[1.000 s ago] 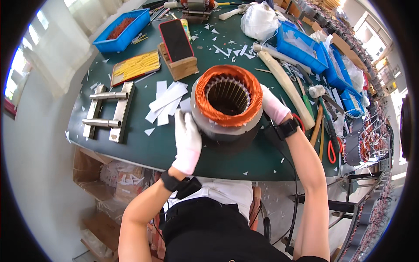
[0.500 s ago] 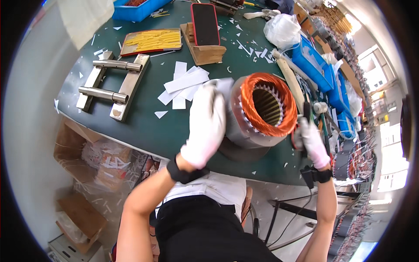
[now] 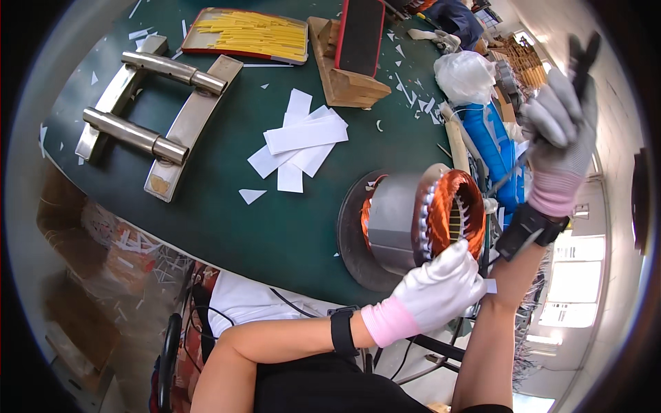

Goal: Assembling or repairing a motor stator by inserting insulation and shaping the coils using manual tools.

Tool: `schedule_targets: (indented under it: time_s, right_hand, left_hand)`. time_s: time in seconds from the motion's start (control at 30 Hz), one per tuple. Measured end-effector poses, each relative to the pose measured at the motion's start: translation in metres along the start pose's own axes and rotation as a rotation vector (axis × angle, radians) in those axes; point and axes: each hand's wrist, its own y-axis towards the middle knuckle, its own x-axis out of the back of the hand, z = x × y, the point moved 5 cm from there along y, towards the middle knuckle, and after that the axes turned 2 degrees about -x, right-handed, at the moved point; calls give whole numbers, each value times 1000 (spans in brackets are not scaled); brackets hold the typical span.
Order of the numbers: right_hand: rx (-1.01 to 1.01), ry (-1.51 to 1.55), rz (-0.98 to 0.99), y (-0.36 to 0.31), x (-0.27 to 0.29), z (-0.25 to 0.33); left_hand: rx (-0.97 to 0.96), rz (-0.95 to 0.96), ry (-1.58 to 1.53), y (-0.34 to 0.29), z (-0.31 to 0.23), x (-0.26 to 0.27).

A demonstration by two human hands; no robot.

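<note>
A motor stator (image 3: 396,224) with a grey metal body leans on its side on a dark round base (image 3: 353,230). Its orange copper winding (image 3: 447,206) faces right, with white insulation around the slots. At the winding's near edge is my left hand (image 3: 444,286), gloved in white with a pink cuff, its fingers pinched together. A small white paper strip (image 3: 491,286) sticks out from beneath these fingers. My gloved right hand (image 3: 561,124) is raised to the right of the stator, fingers curled around a blurred tool with dark prongs (image 3: 584,62) and a thin grey blade.
White paper strips (image 3: 306,134) lie crossed on the green table (image 3: 227,193). Around them are a metal frame with two bars (image 3: 138,131), a tray of yellow sticks (image 3: 251,38), and a phone (image 3: 359,34) on a wooden stand (image 3: 351,89). Blue bins (image 3: 485,131) line the right.
The stator has tipped so its winding faces right. My left hand has crossed from its left side to the winding's near edge. My right hand has risen away from the table with the tool.
</note>
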Motion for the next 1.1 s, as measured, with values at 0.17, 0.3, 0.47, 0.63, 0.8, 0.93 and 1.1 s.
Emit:
schedule_targets:
  time_s: [0.17,0.3,0.47,0.63,0.8,0.93,1.1]
  right_hand:
    - [-28,22,-229,34,3,-62]
    - [-195,109,-174,38,12,-77]
    - [-82,37,-313,37,14,-74]
    - [-198,57,-242,37,20,-86]
    - [-297,-98,-329,41,22,-93]
    - [-454,-126,-365,35,39,-99]
    - [-270,-177,68,33,-12,-85]
  left_hand:
    - [-53,-64,130,-3,-1,-3]
    - [-67,-96,174,-5,-3,-7]
    - [-82,-97,140,-7,-4,-5]
    - [-52,-126,107,-9,-6,-9]
    - [-18,-145,67,-10,-7,-11]
    - [-32,-141,71,-7,-8,-12]
    - [11,-113,-4,-7,-10,-16]
